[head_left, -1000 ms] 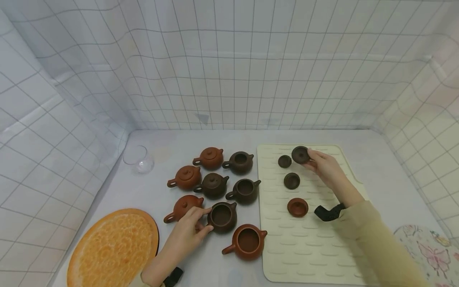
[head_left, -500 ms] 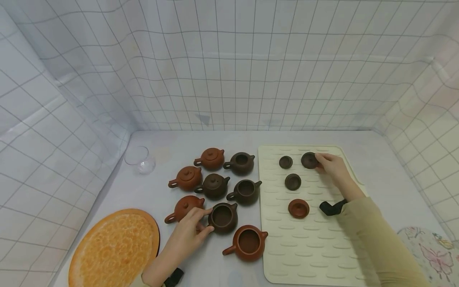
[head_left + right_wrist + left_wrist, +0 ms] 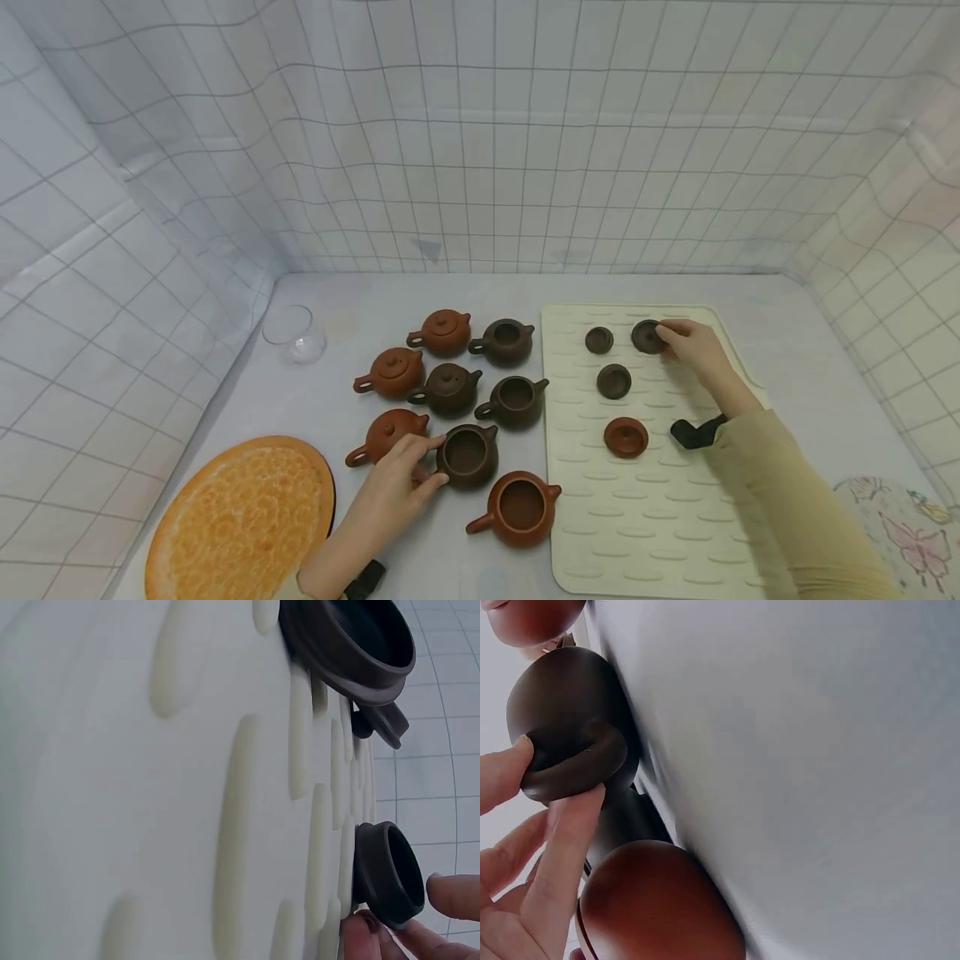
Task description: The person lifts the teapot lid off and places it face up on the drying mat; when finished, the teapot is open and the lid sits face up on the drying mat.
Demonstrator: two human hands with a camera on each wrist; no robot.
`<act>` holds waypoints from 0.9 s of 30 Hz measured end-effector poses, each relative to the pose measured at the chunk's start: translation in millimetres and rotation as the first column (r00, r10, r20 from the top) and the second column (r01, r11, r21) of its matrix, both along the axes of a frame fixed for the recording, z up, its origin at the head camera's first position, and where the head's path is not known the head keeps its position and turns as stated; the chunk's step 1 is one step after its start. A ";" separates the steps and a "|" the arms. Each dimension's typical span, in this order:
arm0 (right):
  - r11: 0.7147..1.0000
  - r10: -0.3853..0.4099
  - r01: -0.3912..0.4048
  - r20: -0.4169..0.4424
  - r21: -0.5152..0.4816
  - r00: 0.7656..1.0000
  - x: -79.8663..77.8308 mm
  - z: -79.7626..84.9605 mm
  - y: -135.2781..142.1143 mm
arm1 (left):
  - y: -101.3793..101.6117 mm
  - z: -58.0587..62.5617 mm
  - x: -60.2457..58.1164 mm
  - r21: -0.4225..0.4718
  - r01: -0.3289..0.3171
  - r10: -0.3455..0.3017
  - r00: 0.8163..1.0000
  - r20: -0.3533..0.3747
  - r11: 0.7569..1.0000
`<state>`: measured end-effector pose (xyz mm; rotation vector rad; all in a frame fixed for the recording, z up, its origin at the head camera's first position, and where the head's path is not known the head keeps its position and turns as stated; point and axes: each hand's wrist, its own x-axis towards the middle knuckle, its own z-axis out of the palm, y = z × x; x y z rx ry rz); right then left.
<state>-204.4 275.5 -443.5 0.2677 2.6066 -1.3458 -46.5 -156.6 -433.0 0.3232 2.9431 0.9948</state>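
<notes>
My left hand point(image 3: 397, 483) pinches the looped handle of a dark brown lidless teapot point(image 3: 468, 455) between thumb and fingers. In the left wrist view that teapot point(image 3: 570, 697) stands on the table. On the cream mat, a dark teapot lid point(image 3: 647, 337) lies underside up, touching the mat, and my right hand point(image 3: 693, 350) holds it by its right edge. The right wrist view shows the thumb close to the rim of this lid point(image 3: 390, 874), with fingers low beside it. A smaller dark lid point(image 3: 599, 340), another dark lid point(image 3: 614, 381) and a reddish lid point(image 3: 626, 437) lie nearby.
The cream mat point(image 3: 630, 533) covers the right of the table. Several teapots stand left of it, including a lidless reddish one point(image 3: 521, 508) and a dark lidded one point(image 3: 448, 389). A round orange board point(image 3: 240, 517) lies front left; a clear glass point(image 3: 288, 329) stands behind.
My right hand has moved the dark lid a little right and down onto the mat, then stayed nearly still. The left hand keeps its place at the dark teapot.
</notes>
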 end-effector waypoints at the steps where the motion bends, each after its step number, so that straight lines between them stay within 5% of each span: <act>1: 1.000 0.002 -0.002 0.002 0.000 1.000 0.2 1.0 -0.5 | 0.3 0.4 0.4 -0.015 0.001 -0.002 1.000 -0.015 1.000; 6: 0.998 0.002 0.001 -0.042 0.068 0.999 3.8 8.7 -5.4 | 3.2 10.6 2.5 -0.083 0.001 -0.008 0.996 -0.091 0.997; 9: 0.995 -0.001 0.012 -0.101 0.102 0.995 7.2 18.6 -13.7 | 2.9 24.9 -0.1 -0.051 -0.010 0.003 0.991 -0.131 0.999; 17: 0.992 0.122 -0.109 -0.244 0.069 0.962 16.2 48.5 -65.2 | -10.9 60.7 -27.8 0.021 -0.008 0.013 0.963 -0.270 1.000; 21: 0.975 0.222 -0.215 -0.291 0.058 0.931 16.2 54.2 -101.1 | -17.6 74.3 -45.4 0.038 0.021 -0.013 0.977 -0.212 0.999; 27: 0.930 0.356 -0.367 -0.294 0.020 0.887 17.1 61.6 -154.8 | -29.7 82.4 -74.5 -0.071 0.055 -0.059 0.997 -0.058 0.996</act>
